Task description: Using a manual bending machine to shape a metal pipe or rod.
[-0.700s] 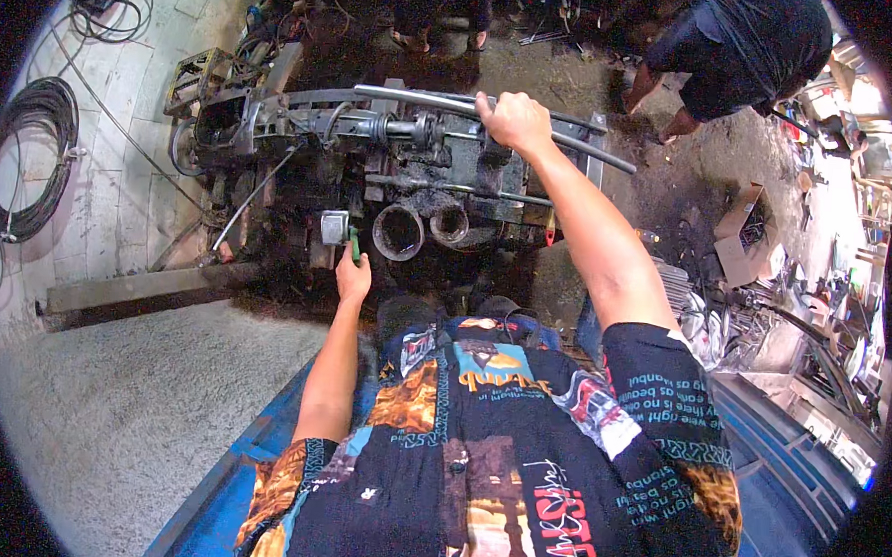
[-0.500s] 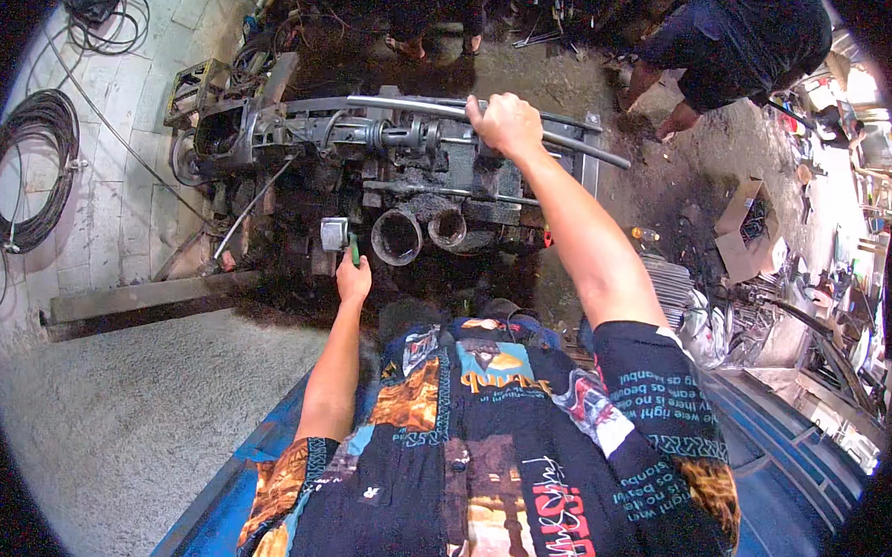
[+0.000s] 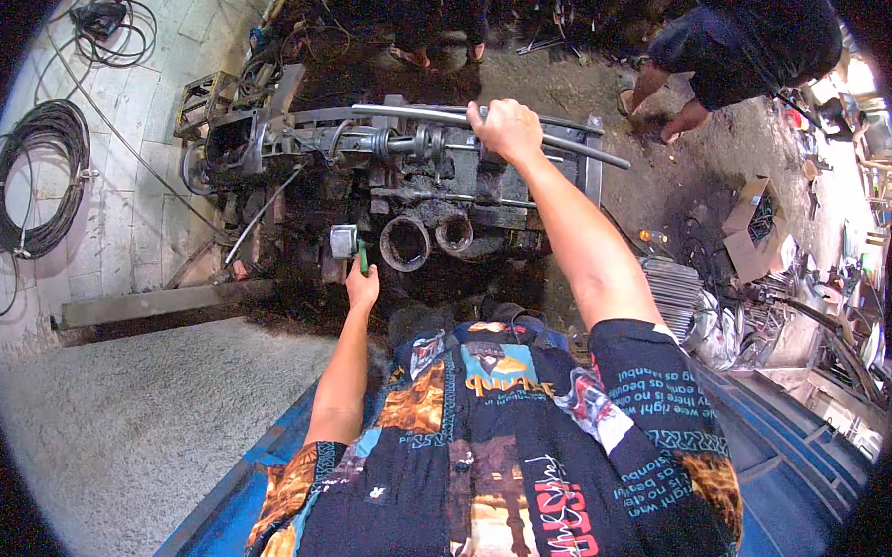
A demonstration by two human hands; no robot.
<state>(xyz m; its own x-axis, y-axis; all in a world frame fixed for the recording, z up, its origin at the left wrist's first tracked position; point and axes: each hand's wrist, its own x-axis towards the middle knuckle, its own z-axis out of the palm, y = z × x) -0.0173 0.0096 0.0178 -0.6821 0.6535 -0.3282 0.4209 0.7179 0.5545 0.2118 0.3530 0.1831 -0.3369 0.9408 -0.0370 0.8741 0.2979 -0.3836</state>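
Note:
My right hand (image 3: 509,130) is closed around a long grey metal pipe (image 3: 583,151). The pipe lies slantwise across the top of a dark, greasy machine (image 3: 401,162). Lower and to the left, my left hand (image 3: 363,285) is wrapped round a green handle (image 3: 362,256). A small silver box-like part (image 3: 343,241) sits right beside the handle; whether the two are joined cannot be made out. Two round open cylinders (image 3: 406,244) face me at the machine's near side. My right palm hides part of the pipe.
Coiled black cable (image 3: 40,176) hangs on the pale wall at left. A beam (image 3: 166,301) lies along the floor edge. On the right are an open cardboard box (image 3: 752,232) and a ribbed metal part (image 3: 667,293). A person in dark clothes (image 3: 764,53) is at upper right, another beyond the machine.
The view has shifted slightly, moving the machine a little right and down in the picture. Both hands keep their holds on the pipe and the green handle.

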